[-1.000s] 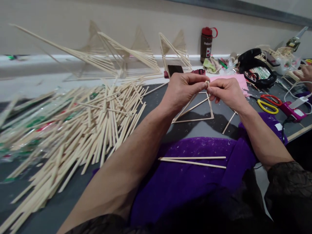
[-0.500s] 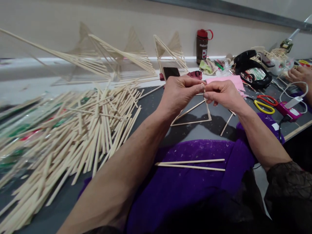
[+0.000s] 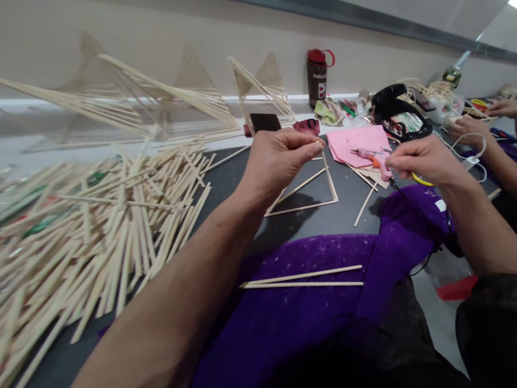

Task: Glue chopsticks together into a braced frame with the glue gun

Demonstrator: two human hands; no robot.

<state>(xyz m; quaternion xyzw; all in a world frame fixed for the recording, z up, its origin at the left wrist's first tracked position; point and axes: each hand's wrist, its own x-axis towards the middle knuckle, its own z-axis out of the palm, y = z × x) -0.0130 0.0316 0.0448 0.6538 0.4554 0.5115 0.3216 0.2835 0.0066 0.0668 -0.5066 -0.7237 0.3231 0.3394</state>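
My left hand (image 3: pixel 283 159) pinches the top corner of a small frame of wooden sticks (image 3: pixel 332 186), whose lower sticks form a triangle near the grey tabletop (image 3: pixel 301 223). Part of this frame is hidden behind the hand. To the right, my right hand (image 3: pixel 424 159) has its fingers curled together beside a pink glue gun (image 3: pixel 374 158) with an orange trigger. The fingertips come close to the back of the gun; whether they touch it or hold something small is unclear. Under the gun lies pink paper (image 3: pixel 353 141).
Many loose wooden sticks (image 3: pixel 133 215) are heaped at left. Two sticks (image 3: pixel 307 279) lie on purple cloth (image 3: pixel 283 323) in my lap. Twisted stick structures (image 3: pixel 173 91) stand by the wall, near a bottle (image 3: pixel 317 81). A black headset (image 3: pixel 390 102) and another person's hand (image 3: pixel 464 132) are at right.
My right hand has let go of the frame's top corner and moved right, beside the glue gun. My left hand still pinches the corner. The view has shifted to the right.
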